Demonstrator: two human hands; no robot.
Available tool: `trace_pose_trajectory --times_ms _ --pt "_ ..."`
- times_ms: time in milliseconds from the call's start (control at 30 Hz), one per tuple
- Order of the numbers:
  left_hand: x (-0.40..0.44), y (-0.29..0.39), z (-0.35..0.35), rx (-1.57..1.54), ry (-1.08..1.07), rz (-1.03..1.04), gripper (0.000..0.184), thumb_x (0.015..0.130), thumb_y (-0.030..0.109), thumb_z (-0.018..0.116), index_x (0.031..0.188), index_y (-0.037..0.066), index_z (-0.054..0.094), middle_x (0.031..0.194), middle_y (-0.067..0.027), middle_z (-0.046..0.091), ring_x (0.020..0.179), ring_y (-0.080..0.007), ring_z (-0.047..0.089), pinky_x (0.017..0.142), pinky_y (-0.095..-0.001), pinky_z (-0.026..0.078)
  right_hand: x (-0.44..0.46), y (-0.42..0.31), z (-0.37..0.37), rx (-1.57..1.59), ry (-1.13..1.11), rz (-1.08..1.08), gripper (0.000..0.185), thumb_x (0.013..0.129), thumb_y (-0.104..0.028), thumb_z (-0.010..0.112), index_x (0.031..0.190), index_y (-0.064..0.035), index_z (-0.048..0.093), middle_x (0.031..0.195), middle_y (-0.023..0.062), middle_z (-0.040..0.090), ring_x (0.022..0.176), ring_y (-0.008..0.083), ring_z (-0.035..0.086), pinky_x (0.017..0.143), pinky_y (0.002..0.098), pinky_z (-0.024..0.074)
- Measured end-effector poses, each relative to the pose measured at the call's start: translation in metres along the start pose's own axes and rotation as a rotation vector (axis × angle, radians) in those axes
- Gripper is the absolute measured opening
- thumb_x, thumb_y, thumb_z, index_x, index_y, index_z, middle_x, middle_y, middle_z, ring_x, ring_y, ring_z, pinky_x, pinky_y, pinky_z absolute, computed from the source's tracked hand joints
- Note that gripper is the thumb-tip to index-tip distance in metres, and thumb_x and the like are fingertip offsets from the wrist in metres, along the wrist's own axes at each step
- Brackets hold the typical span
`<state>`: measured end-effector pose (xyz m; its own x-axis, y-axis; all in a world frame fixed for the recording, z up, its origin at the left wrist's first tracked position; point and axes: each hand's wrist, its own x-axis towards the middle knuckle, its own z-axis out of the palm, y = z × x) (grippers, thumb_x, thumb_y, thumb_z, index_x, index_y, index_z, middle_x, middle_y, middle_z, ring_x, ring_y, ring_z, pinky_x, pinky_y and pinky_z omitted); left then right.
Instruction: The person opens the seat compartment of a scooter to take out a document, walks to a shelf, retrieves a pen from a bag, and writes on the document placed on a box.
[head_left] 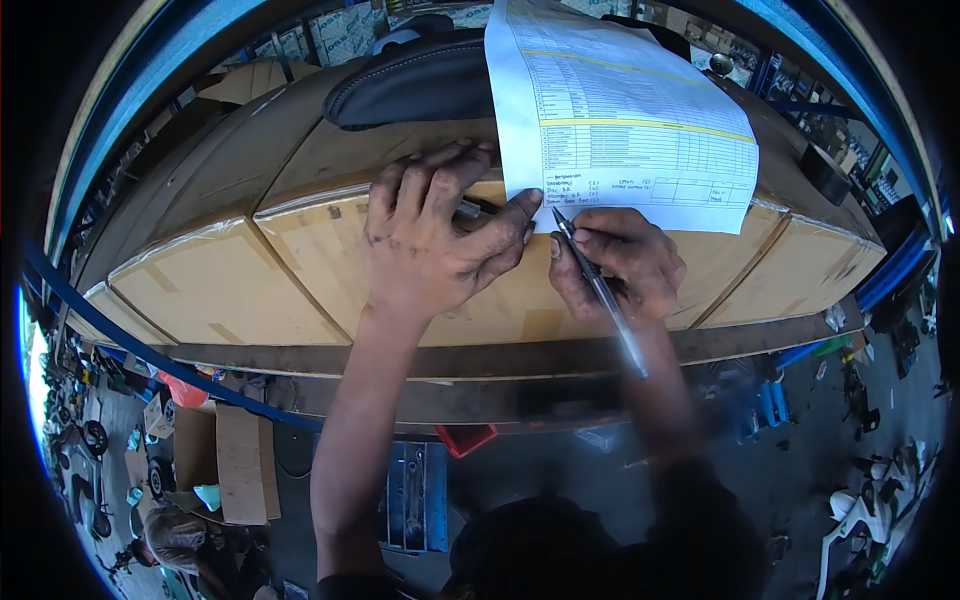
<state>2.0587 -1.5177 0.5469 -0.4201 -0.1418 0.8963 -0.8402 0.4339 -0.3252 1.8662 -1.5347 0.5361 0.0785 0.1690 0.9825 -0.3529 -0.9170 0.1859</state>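
Note:
A printed paper form [640, 130] with tables, yellow bands and handwritten lines near its lower edge lies over the top of a cardboard box. My right hand [625, 265] grips a ballpoint pen [603, 290] with a clear barrel, its tip at the sheet's bottom edge just below the handwriting. My left hand [440, 225] rests on the box's front top edge, fingers bent and apart, the thumb pressing the form's lower left corner. Under that hand, between thumb and index finger, a small dark object [470, 209] partly shows; its kind is hidden.
Several cardboard boxes [190, 285] stand in a row on a shelf with blue rails [160, 352]. A black stitched seat [415, 85] lies behind my left hand. Below are a blue tray of wrenches [414, 495], an open carton [243, 465] and a crouching person [180, 540].

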Motion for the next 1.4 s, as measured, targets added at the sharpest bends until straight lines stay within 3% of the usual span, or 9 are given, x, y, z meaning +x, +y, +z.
trace_pose_trajectory --times_ms 100,200,433,500,1400 --pt "0.0 -0.001 0.0 0.002 0.001 0.008 0.04 0.071 0.039 0.077 0.11 0.035 0.068 0.116 -0.0016 0.058 0.109 -0.0216 0.057 0.09 -0.0407 0.038 -0.003 -0.002 0.002 -0.037 0.05 0.011 0.023 0.059 0.004 0.074 0.069 -0.0059 0.055 0.074 0.0076 0.061 0.052 0.0162 0.061 0.046 0.0261 0.0491" --pt "0.0 -0.001 0.001 -0.005 -0.001 0.008 0.042 0.07 0.039 0.078 0.11 0.034 0.069 0.117 -0.0019 0.058 0.109 -0.0217 0.057 0.091 -0.0412 0.038 -0.007 -0.001 -0.004 -0.084 -0.047 0.014 0.02 0.065 -0.003 0.074 0.073 -0.0037 0.056 0.073 0.0118 0.063 0.057 0.0191 0.065 0.049 0.0273 0.0506" --pt "0.0 -0.001 -0.001 -0.027 -0.011 0.01 0.045 0.07 0.037 0.078 0.113 0.033 0.067 0.119 -0.0032 0.059 0.11 -0.0225 0.058 0.09 -0.0409 0.038 -0.008 0.007 0.001 -0.035 -0.077 -0.078 0.024 0.062 -0.001 0.073 0.067 -0.0054 0.051 0.068 0.0087 0.06 0.049 0.0173 0.058 0.046 0.026 0.0466" --pt "-0.001 -0.001 0.0 -0.031 -0.009 0.012 0.046 0.07 0.038 0.078 0.114 0.033 0.066 0.119 -0.0034 0.059 0.11 -0.0227 0.058 0.089 -0.0408 0.038 -0.007 0.009 0.003 0.017 -0.096 -0.095 0.03 0.054 0.002 0.072 0.057 -0.0086 0.044 0.071 0.0045 0.055 0.048 0.0127 0.054 0.041 0.0245 0.039" --pt "0.0 -0.001 -0.001 -0.021 -0.009 0.013 0.043 0.072 0.04 0.077 0.114 0.033 0.067 0.117 -0.0037 0.059 0.108 -0.0226 0.057 0.089 -0.0399 0.038 -0.007 0.007 0.007 -0.012 -0.049 -0.068 0.031 0.057 0.002 0.072 0.057 -0.0089 0.043 0.069 0.0043 0.054 0.046 0.0121 0.051 0.04 0.0251 0.0377"
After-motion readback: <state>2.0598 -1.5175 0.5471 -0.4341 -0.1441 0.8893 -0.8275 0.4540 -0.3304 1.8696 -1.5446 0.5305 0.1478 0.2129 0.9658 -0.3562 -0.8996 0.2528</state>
